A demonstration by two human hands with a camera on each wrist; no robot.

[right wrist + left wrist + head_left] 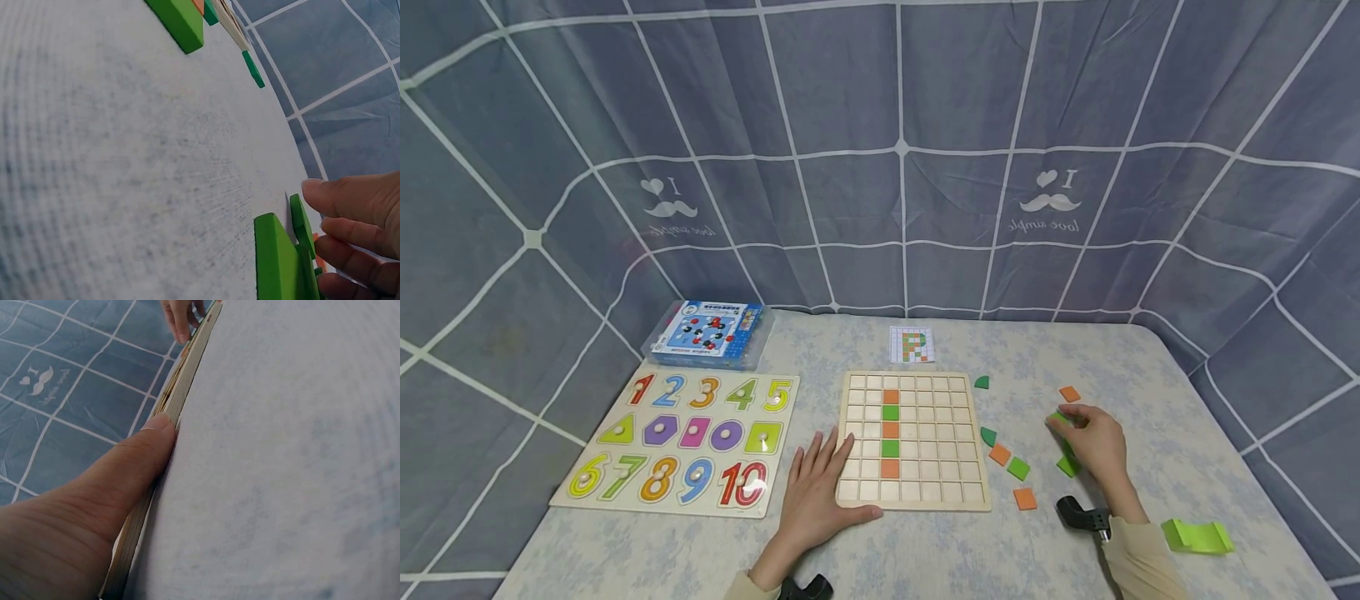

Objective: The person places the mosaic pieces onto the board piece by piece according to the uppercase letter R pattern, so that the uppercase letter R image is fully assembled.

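My left hand (822,492) rests with spread fingers at the left edge of a wooden grid board (936,507); in the left wrist view its thumb (134,453) presses the board's edge. One board column holds alternating orange and green square tiles, among them a green tile (890,448). My right hand (1093,442) is over loose tiles right of the board. Its thumb and bent fingers are close to a green tile (301,222), with no clear grip visible. Another green tile (1067,467) lies under the hand, and an orange tile (1070,394) lies just beyond it.
Between board and right hand lie orange tiles (1026,499), a green tile (1018,468) and dark green quarter-round pieces (988,436). A pattern card (912,344) lies behind the board. Leftward are a number puzzle board (677,442) and a boxed set (707,333). A green holder (1198,537) lies at right.
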